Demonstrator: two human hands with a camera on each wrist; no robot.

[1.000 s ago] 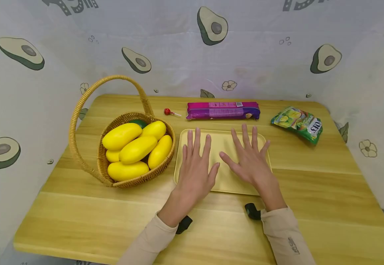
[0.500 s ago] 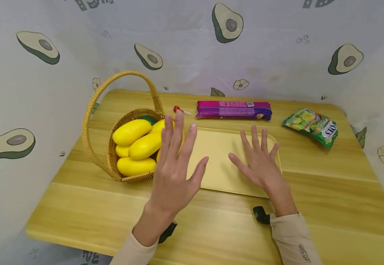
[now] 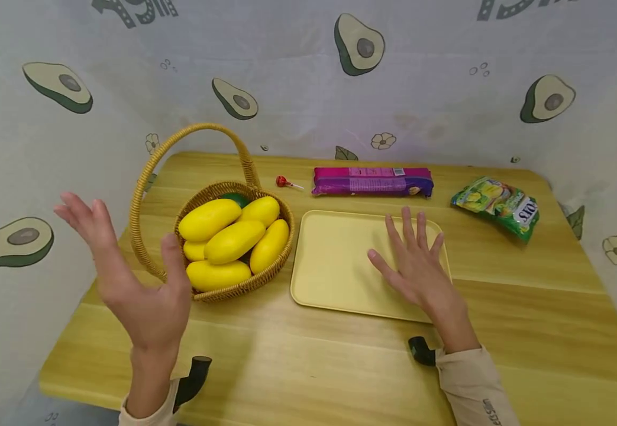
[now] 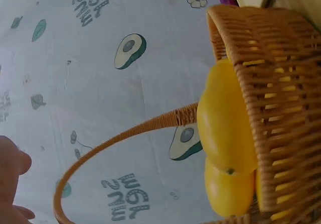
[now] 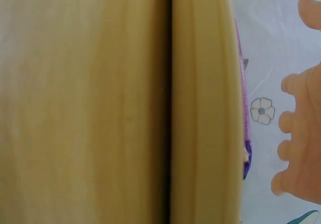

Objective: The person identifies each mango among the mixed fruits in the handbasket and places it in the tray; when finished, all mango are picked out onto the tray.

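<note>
My left hand (image 3: 138,284) is raised in front of the wicker basket (image 3: 244,291) on its left side, fingers spread and holding nothing. In the basket lie several smooth yellow mangoes (image 3: 235,241) and a dark green rounded thing (image 3: 235,199), mostly hidden. The basket's arched handle (image 4: 135,128) shows in the left wrist view, with part of my hand at that view's left edge. Over the right part of a pale yellow tray (image 3: 329,254) my right hand (image 3: 420,269) hovers with spread fingers, holding nothing.
Behind the tray lies a purple and pink packet (image 3: 372,181), with a red lollipop (image 3: 282,181) to its left. A green snack bag (image 3: 497,207) rests at the back right of the wooden table (image 3: 308,367). A patterned cloth (image 3: 292,77) hangs behind.
My left hand has lifted off the tray area and swung left to the basket's side. The right hand stays over the tray. The head view has shifted slightly.
</note>
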